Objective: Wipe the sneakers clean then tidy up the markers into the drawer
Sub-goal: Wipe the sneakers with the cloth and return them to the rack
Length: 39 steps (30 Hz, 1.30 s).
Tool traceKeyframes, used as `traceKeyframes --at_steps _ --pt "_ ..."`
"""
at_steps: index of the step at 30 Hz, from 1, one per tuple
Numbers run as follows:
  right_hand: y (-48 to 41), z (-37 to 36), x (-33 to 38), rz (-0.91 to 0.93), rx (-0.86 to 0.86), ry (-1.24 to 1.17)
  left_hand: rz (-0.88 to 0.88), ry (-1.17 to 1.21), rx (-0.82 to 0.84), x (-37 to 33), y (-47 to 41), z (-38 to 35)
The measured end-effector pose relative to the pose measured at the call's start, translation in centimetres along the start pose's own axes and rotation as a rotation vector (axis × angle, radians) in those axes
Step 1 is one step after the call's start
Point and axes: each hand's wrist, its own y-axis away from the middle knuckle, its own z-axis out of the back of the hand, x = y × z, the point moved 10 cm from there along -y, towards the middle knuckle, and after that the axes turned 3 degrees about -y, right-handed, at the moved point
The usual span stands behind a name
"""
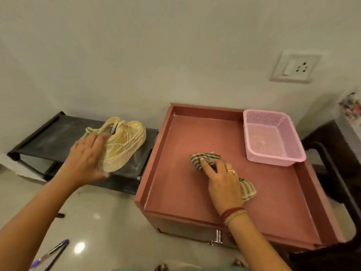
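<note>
A pair of cream and yellow sneakers [125,141] sits on a low black shoe rack [48,137] at the left. My left hand [88,155] rests on the near sneaker's side, fingers wrapped against it. On the reddish-brown cabinet top [175,182] lies a striped cloth [207,158], and my right hand [222,180] presses down on it with fingers curled over it. The cabinet's drawer front with a metal handle [216,238] shows below the top's front edge. Two pens or markers [52,253], one purple and one dark, lie on the floor at the lower left.
A pink perforated plastic basket [273,137] stands at the cabinet top's back right corner. A dark chair [336,163] is right of the cabinet. A wall socket [295,67] is on the pale wall. The floor is glossy tile.
</note>
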Motion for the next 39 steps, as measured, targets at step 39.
traceKeyframes --at_steps 39 --pt "4.4 10.0 8.0 0.261 0.107 -0.617 -0.321 0.769 -0.036 -19.4 5.8 6.2"
